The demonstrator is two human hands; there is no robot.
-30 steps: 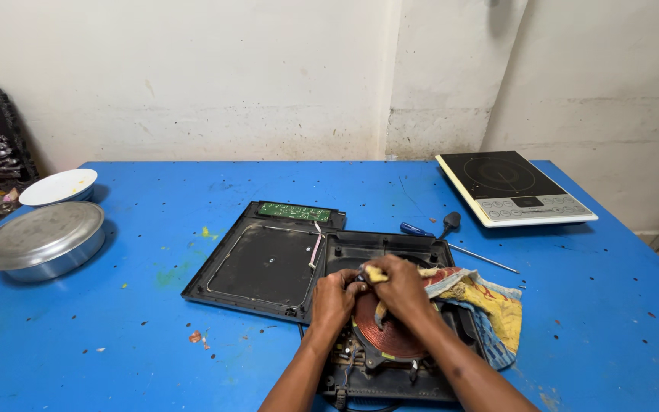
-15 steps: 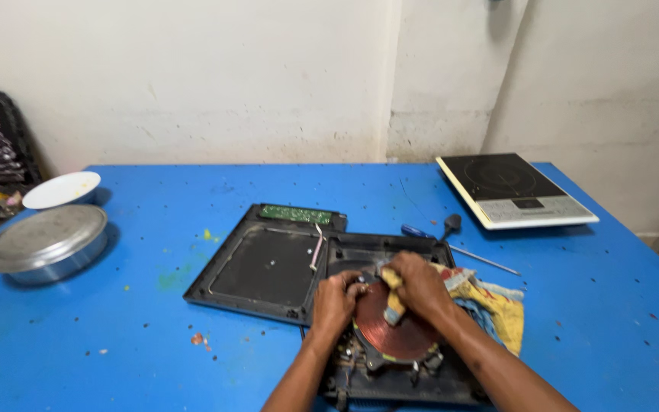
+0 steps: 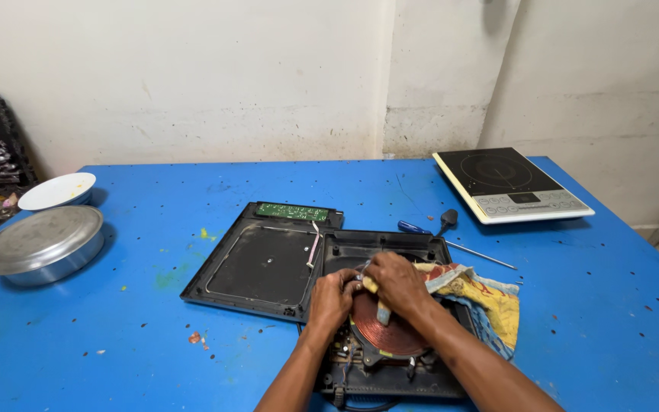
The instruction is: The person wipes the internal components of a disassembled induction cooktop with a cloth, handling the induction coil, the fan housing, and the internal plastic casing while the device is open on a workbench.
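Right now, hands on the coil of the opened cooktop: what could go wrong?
1. The right hand presses a yellowish tool against the round copper coil; a slip could nick the windings.
2. The thin ribbon cable links the flipped black top panel to the base; shifting either may strain it.

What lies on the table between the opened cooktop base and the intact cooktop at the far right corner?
In the head view, a blue-handled screwdriver and a second, black-handled tool lie between the base and the intact cooktop.

Steel lidded pan (image 3: 40,244), white bowl (image 3: 58,190), perhaps.
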